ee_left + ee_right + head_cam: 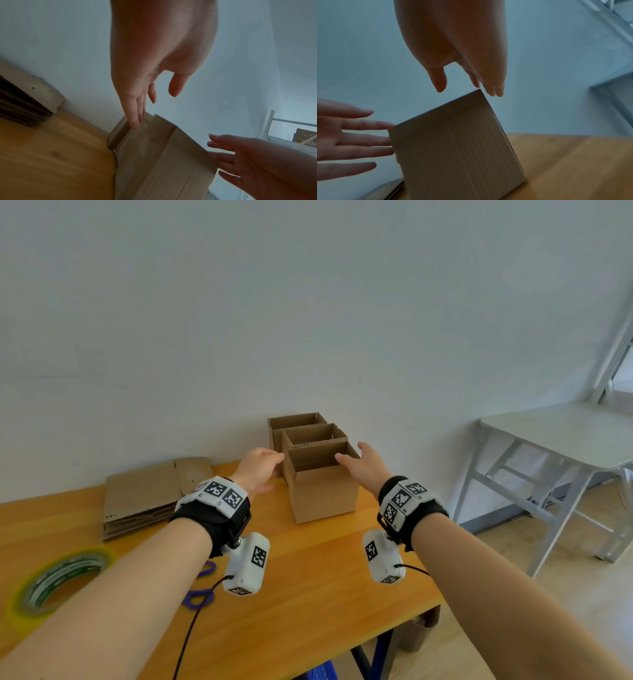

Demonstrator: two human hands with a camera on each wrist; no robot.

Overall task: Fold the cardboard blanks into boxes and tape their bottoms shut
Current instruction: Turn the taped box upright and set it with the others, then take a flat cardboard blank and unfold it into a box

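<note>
Item: nearest box [322,484], brown corrugated cardboard, upright, top open, standing on the orange wooden counter [308,594] toward its far edge, at about 12 o'clock from the person. Behind it, in a row running to the white wall [308,302]: a second box [313,434] touching the first, then a third box [294,419], both upright and open-topped. Left hand [258,469]: grip open, fingers straight and together, holding nothing; in the left wrist view the fingers [135,119] reach the upper left corner of the row of boxes, contact not certain. Right hand [364,465]: grip open, fingers spread and straight, holding nothing, placed at the right rim of the nearest box; whether it touches the cardboard cannot be told. Both wrists carry black bands with white marker blocks and a small white camera unit. Stack of flat blanks [144,501]: lying on the counter at about 10 o'clock from the nearest box, against the wall, well apart from the boxes. Tape roll [58,580]: green and yellow, flat on the counter at 8 o'clock, near edge. Scissors [200,594]: purple handles only visible, partly hidden beneath the left forearm. Grey folding table [561,433]: on the floor at 3 o'clock, apart from the counter.
</note>
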